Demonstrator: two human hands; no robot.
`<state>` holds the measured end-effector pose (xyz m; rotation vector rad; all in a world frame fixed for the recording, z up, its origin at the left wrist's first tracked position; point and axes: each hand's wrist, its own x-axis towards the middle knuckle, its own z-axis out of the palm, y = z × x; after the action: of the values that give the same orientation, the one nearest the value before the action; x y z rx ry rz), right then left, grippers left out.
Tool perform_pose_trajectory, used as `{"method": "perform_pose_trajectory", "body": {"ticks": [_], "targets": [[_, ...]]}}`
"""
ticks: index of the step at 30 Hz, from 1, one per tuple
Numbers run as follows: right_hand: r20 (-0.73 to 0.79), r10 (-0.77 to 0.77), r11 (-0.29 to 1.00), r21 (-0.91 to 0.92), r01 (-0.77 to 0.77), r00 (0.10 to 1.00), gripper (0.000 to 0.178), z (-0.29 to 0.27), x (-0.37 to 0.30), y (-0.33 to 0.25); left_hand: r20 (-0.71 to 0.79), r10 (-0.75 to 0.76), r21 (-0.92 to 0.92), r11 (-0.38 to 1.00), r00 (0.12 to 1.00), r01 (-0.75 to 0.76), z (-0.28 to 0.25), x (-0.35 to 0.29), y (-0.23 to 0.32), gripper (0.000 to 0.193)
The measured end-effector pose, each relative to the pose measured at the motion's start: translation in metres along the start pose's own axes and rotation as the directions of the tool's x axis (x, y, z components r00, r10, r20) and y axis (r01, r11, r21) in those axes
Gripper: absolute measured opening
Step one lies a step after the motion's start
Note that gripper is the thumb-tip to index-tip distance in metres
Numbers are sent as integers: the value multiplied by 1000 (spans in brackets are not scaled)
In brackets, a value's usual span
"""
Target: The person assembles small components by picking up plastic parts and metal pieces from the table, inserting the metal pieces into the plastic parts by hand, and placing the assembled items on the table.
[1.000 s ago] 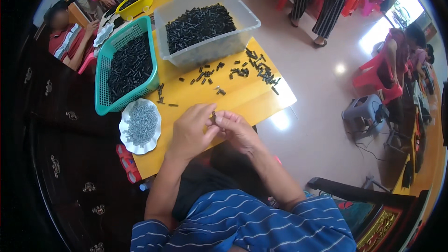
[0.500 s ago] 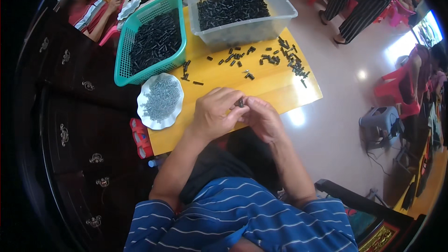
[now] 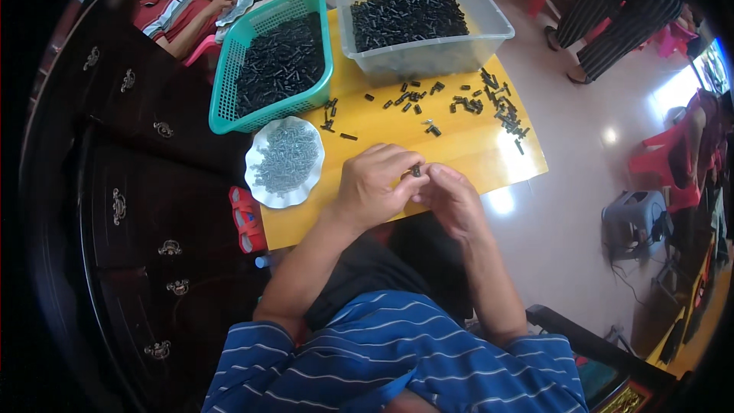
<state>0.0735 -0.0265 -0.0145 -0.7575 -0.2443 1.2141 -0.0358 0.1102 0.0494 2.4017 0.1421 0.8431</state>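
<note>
Over the near edge of the yellow table point(image 3: 382, 126), my two hands meet in front of my body. My left hand point(image 3: 373, 183) is closed, pinching a small black cylindrical piece point(image 3: 415, 171) between thumb and forefinger. Close against that piece, my right hand point(image 3: 455, 200) has its thumb and fingers pressed together; what they hold, if anything, is hidden. Left of my hands lies a white scalloped plate point(image 3: 280, 201) heaped with small silvery screw-like pieces point(image 3: 287, 154). Loose black pieces point(image 3: 434, 130) like the held one lie scattered beyond my hands, more of them point(image 3: 508, 111) toward the right edge.
A green perforated basket point(image 3: 327, 61) and a translucent plastic box point(image 3: 436, 60), both full of black pieces, stand at the table's back. Dark drawers point(image 3: 153, 183) line the left. Red sandals point(image 3: 246, 218) sit below the table. Another person point(image 3: 180, 11) sits at far left; someone in striped trousers point(image 3: 619, 15) stands right.
The whole view has shifted, so the table and hands appear farther right. My hands keep nearly the same pose, with the black piece still in the left one.
</note>
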Motion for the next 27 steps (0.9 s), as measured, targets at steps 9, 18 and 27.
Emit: {"method": "perform_pose_trajectory", "body": {"ticks": [9,18,27], "targets": [[1,-21,1000,-17,21,1000,32,-6,-1,0,54,-157,-1,988,986,157,-13,-4,1,28],[-65,-56,998,-25,54,996,26,-2,2,-3,-274,-255,439,825,927,356,-107,43,-92,30],[-76,-45,999,-23,43,996,25,-1,1,-4,-197,-176,353,905,965,237,-70,29,-109,28]]}}
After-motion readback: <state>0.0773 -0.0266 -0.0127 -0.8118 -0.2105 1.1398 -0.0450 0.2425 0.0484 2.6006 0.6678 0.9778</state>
